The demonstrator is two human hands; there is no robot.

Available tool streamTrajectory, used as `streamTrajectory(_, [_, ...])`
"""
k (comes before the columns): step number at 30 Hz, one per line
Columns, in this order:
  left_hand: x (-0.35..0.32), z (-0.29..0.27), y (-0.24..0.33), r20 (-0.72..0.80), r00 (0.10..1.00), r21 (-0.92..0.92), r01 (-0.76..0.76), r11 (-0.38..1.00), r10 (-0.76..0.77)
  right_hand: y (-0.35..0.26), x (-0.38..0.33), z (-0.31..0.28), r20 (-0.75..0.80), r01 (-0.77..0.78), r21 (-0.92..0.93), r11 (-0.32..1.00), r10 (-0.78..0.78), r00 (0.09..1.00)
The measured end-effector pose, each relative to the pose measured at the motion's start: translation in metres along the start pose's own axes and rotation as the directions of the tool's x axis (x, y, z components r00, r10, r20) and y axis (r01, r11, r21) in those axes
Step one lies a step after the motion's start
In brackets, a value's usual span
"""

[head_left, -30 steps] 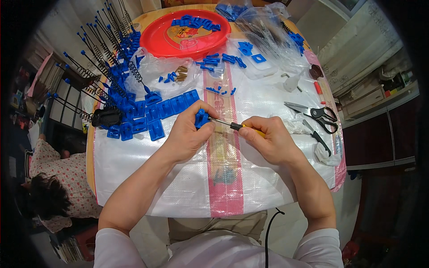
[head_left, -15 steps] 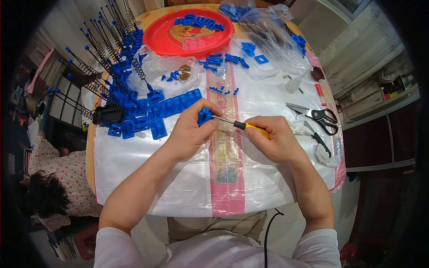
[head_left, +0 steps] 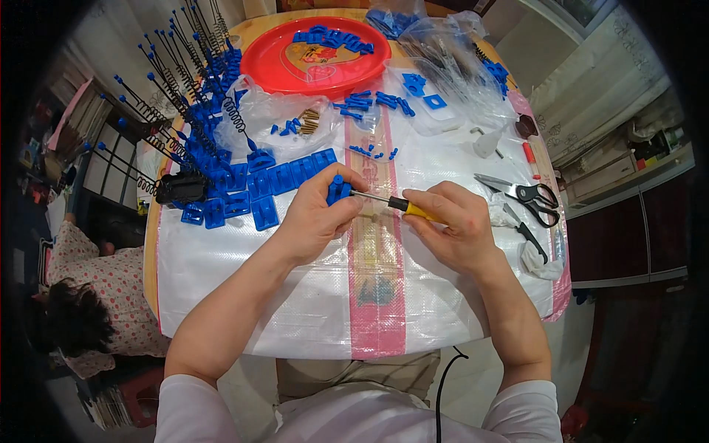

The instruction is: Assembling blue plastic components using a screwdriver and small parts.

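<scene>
Right hand (head_left: pixel 455 225) uncurled slightly, grasping yellow-handled screwdriver (head_left: pixel 399 204), left hand (head_left: pixel 317 215) gripping blue part (head_left: pixel 338 192), printed red tray (head_left: pixel 267 65) beyond

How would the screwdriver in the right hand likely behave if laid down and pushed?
The screwdriver would probably be stiff: its metal shaft looks straight. It might roll, since its yellow handle looks rounded, though the right hand hides much of it.
</scene>
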State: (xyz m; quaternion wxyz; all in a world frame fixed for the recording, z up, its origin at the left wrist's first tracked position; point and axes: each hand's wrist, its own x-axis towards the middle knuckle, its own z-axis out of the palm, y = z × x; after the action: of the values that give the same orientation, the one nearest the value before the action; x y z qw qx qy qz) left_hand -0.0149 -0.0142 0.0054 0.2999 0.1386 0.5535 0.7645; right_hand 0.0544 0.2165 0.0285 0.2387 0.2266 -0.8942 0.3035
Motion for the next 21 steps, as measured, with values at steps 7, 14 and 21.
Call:
streamTrajectory(7, [-0.0015, 0.0017, -0.0006, -0.003, 0.999, 0.09, -0.033, 0.995, 0.033, -0.0057, -0.0004, -0.0044, 0.09, -0.136, 0.064, 0.989, 0.13, 0.987])
streamTrajectory(14, [-0.0011, 0.0012, -0.005, 0.001, 0.998, 0.131, -0.07, 0.989, 0.07, -0.0043, -0.0018, -0.006, 0.158, -0.167, 0.054, 0.984, 0.157, 0.975])
streamTrajectory(21, [-0.0012, 0.004, -0.0017, -0.008, 0.999, 0.084, -0.04, 0.996, 0.04, -0.0012, 0.0018, -0.0034, 0.025, -0.107, 0.158, 0.982, 0.104, 0.994])
